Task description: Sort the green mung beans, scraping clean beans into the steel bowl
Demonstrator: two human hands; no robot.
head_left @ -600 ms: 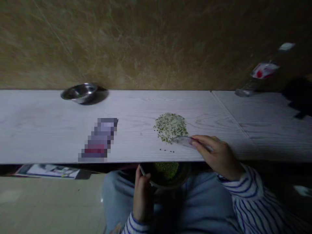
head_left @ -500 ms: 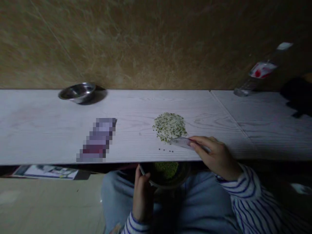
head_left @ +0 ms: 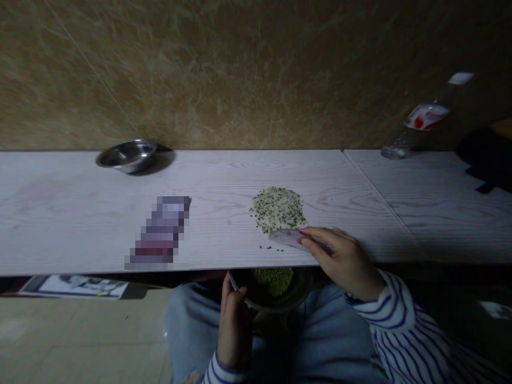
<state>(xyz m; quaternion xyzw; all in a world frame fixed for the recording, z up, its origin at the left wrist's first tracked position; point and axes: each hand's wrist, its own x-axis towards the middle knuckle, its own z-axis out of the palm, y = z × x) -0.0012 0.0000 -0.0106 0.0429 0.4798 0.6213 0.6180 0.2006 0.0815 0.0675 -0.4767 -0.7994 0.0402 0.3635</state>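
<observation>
A pile of white rice grains mixed with green mung beans [head_left: 279, 208] lies on the white tabletop. My right hand [head_left: 340, 258] pinches a thin, pale, see-through card-like piece [head_left: 286, 238] between thumb and fingers. Its edge rests along the near side of the pile; its exact kind I cannot make out. My left hand [head_left: 234, 320] grips the left rim of a bowl [head_left: 276, 308], held in front of my lap just below the table's front edge. Green mung beans [head_left: 276, 281] lie inside, and the tabletop hides the bowl's far side.
Several stray beans [head_left: 269, 247] lie between pile and table edge. A steel bowl [head_left: 127, 156] stands tilted-looking at the back left, near a pixelated flat object [head_left: 160, 232]. A plastic bottle [head_left: 426, 117] and a dark item [head_left: 486, 157] are at the right, by the wall.
My right hand has moved a little left, drawing the card-like piece along the near edge of the pile. My left hand still holds the bowl in the same place.
</observation>
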